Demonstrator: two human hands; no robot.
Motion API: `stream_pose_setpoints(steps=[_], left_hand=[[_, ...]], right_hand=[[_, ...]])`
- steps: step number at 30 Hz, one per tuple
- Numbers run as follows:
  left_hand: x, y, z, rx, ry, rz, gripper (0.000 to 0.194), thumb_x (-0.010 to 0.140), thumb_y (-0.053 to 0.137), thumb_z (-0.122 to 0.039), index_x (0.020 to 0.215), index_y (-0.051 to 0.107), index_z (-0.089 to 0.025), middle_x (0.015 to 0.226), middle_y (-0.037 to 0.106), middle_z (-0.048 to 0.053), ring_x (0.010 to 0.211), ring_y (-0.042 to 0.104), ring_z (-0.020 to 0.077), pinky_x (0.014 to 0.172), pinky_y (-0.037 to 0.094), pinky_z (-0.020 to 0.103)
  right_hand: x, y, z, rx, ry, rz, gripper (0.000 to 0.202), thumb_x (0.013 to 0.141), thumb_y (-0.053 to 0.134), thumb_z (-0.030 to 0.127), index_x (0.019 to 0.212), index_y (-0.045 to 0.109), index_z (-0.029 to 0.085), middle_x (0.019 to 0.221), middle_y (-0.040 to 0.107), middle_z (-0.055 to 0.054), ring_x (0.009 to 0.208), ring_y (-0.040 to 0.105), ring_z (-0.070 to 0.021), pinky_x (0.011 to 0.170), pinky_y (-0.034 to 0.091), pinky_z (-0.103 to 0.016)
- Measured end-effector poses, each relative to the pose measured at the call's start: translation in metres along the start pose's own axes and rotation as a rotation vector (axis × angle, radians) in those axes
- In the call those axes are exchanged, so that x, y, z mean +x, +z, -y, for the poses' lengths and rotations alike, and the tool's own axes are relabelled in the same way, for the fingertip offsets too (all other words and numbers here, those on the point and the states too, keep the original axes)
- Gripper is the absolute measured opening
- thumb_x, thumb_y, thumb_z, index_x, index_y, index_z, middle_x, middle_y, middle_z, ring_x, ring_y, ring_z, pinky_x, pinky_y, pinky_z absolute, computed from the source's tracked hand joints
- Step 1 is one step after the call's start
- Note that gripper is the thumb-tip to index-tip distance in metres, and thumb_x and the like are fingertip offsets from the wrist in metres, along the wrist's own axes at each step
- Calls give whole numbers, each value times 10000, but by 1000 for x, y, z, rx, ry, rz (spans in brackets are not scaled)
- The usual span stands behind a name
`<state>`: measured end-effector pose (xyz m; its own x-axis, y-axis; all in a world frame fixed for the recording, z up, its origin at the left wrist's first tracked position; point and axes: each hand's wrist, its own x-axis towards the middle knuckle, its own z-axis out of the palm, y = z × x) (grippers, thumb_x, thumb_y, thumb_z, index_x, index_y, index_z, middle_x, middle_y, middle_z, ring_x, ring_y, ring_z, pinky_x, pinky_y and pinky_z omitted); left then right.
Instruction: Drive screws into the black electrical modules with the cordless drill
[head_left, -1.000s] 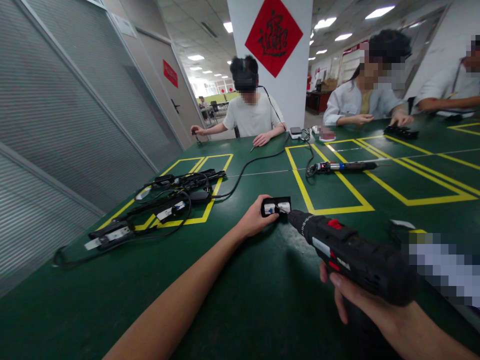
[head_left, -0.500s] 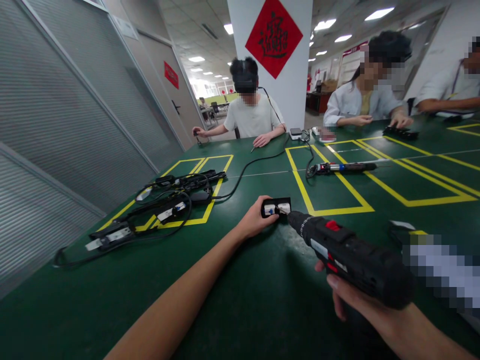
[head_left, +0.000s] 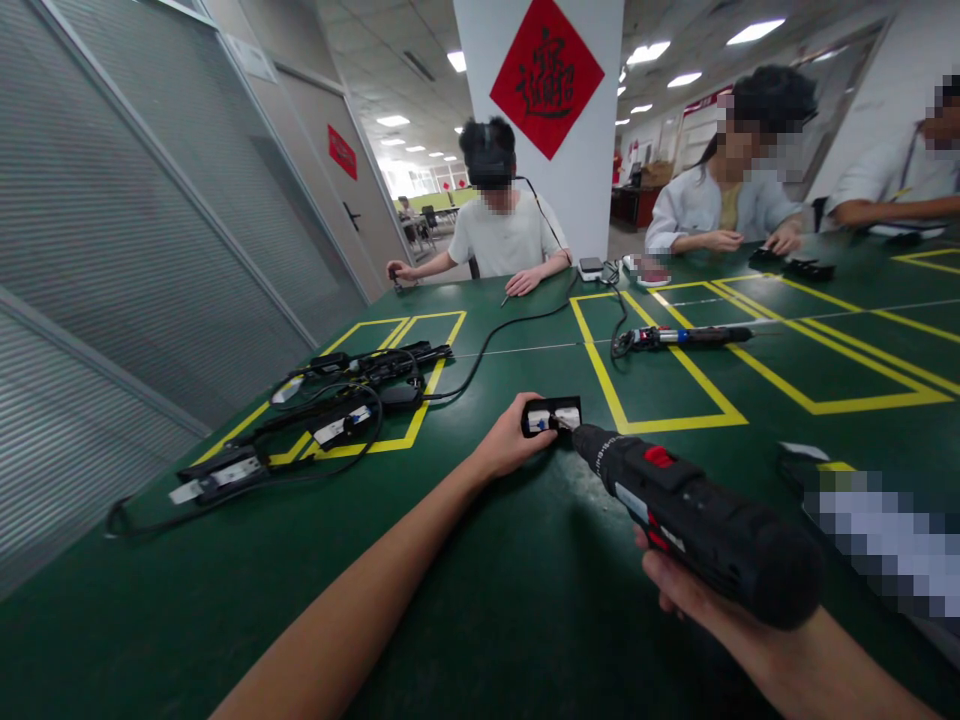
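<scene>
Cable pile [head_left: 330, 400] left of drill [head_left: 697, 525]

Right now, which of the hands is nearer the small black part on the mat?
Left. The left hand grips the small black part at its left end; the right hand sits back, holding the drill aimed at it.

We note a dark green table [head_left: 465, 600] marked with yellow tape rectangles [head_left: 667, 415]. On it lie a small black part [head_left: 553, 415] near the middle, a tangle of black cables and adapters [head_left: 330, 405] to our left, a long black cord [head_left: 495, 335] running toward the far edge, and a pen-shaped tool [head_left: 686, 336] inside one yellow rectangle.
</scene>
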<state>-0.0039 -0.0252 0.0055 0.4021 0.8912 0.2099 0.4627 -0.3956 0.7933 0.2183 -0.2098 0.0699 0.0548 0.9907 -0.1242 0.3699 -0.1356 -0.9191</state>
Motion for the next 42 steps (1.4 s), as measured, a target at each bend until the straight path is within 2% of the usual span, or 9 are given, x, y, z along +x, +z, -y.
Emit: stream_pose_setpoints(steps=[3, 6, 11, 16, 20, 24, 29, 38, 42], left_hand=[[0, 0, 0, 1, -10, 3, 523, 742, 643, -333, 1201, 434, -193, 1049, 599, 57, 924, 600, 194, 855, 493, 347], [-1, 0, 0, 0, -5, 7, 519, 745, 643, -339, 1199, 437, -195, 1058, 597, 56, 926, 598, 193, 857, 492, 344], [0, 0, 2, -4, 3, 4, 518, 750, 639, -340, 1203, 435, -195, 1044, 597, 50, 922, 596, 190, 846, 493, 335], [0, 1, 2, 5, 5, -7, 509, 746, 638, -328, 1195, 442, -190, 1049, 598, 54, 932, 596, 191, 862, 486, 339], [0, 1, 1, -12, -3, 2, 513, 745, 642, -329, 1195, 440, -189, 1041, 602, 56, 927, 600, 191, 853, 491, 336], [0, 1, 2, -14, -7, 4, 519, 746, 643, -329, 1202, 436, -191, 1041, 603, 59, 922, 600, 190, 851, 493, 339], [0, 1, 1, 0, -12, -2, 517, 747, 643, -345, 1199, 441, -196, 1053, 601, 60, 933, 597, 196, 862, 489, 351], [-1, -1, 0, -8, -4, 12, 516, 755, 640, -344, 1208, 434, -205, 1058, 597, 51, 928, 596, 192, 861, 489, 341], [0, 0, 1, -6, -4, 7, 521, 751, 639, -335, 1209, 432, -196, 1047, 597, 50, 922, 596, 190, 852, 490, 336]], right_hand=[[3, 3, -4, 51, -16, 22, 283, 742, 669, 442, 971, 718, 282, 795, 742, -59, 520, 673, -210, 553, 598, -385], [4, 7, -13, 68, 33, 22, 382, 725, 663, 509, 1000, 691, 245, 765, 735, -54, 461, 657, -188, 530, 587, -376], [6, 13, -25, 193, 170, 112, 580, 668, 656, 623, 1054, 606, 192, 556, 698, -11, 384, 617, -163, 438, 515, -318], [4, 7, -17, 206, 157, 206, 420, 729, 622, 542, 981, 607, 207, 420, 657, 22, 396, 631, -174, 503, 517, -330], [3, 3, -17, 138, 88, 209, 317, 765, 587, 434, 994, 608, 216, 372, 628, 43, 407, 635, -186, 602, 523, -369], [3, 4, -24, 134, 70, 191, 326, 770, 561, 434, 1007, 602, 214, 351, 610, 49, 403, 631, -195, 685, 509, -414], [4, 6, -30, 112, 82, 219, 382, 771, 564, 454, 1057, 623, 208, 368, 623, 29, 408, 640, -208, 606, 520, -404], [4, 9, -33, 148, 107, 166, 464, 789, 599, 449, 1187, 608, 211, 431, 646, 33, 439, 680, -210, 550, 557, -353], [4, 11, -20, 57, 39, 129, 659, 757, 595, 517, 1336, 510, 214, 400, 641, 37, 405, 664, -214, 531, 555, -360]])
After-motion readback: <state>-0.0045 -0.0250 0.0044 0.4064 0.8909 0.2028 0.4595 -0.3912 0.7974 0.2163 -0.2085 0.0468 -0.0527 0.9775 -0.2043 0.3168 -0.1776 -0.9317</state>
